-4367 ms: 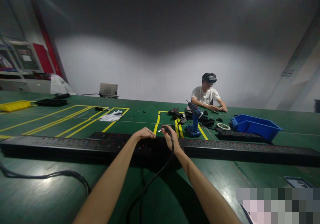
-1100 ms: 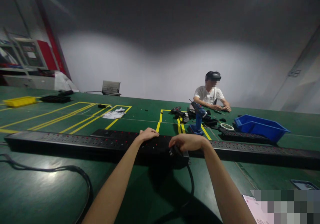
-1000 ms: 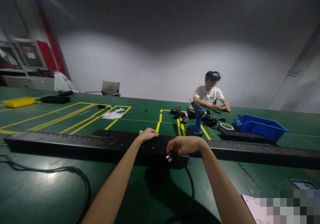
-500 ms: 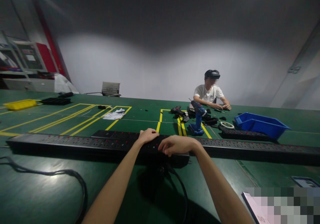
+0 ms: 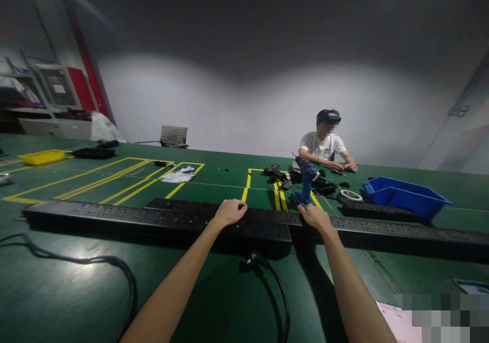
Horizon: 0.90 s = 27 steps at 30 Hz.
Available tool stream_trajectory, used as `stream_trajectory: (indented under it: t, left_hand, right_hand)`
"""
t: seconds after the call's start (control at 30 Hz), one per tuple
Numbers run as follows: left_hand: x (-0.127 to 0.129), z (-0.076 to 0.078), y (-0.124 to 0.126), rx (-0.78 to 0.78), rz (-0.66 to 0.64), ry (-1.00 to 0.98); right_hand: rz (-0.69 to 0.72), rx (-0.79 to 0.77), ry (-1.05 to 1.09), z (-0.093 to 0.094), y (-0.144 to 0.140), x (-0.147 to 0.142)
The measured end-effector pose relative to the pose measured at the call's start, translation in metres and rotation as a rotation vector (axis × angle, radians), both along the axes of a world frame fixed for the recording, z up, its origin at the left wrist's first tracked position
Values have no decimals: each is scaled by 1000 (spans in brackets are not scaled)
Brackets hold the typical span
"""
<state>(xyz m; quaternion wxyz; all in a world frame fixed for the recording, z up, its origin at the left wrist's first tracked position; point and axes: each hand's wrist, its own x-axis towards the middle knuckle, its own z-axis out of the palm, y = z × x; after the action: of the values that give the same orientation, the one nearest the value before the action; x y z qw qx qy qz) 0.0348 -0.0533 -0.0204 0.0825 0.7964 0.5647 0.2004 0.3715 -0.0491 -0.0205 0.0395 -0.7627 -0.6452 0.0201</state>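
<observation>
The right hand has let go of the plug, now lying on the table, and is resting loosely curled on the power strip. The left hand is pressing flat there. A blue bin, contents hidden, is sitting beyond, beside a blue drill.

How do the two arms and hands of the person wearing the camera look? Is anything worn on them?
Both forearms are bare as far as the picture shows: no sleeve, glove, watch or bracelet is visible. The left hand and the right hand show no rings that can be made out, though the fingers are small in this view. Both arms are slim and enter from the bottom edge.
</observation>
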Motion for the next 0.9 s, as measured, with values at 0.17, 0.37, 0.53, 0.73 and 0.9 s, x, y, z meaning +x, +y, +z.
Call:
stream_trajectory:
  t: [0.17, 0.37, 0.53, 0.73, 0.9]
  left_hand:
    - [2, 1, -1, -36, 9, 9]
    - [5, 7, -6, -30, 27, -3]
    - [9, 12, -12, -47, 82, 11]
    - [13, 13, -15, -26, 158, 68]
    - [13, 11, -16, 8, 259, 79]
  right_hand:
    - [-61, 59, 4, -5, 1, -9]
    - [-96, 89, 10, -6, 1, -11]
    - [-100, 98, 12, -3, -2, -13]
    - [-112, 109, 7, -3, -4, -18]
    - [-98, 119, 11, -3, -3, -28]
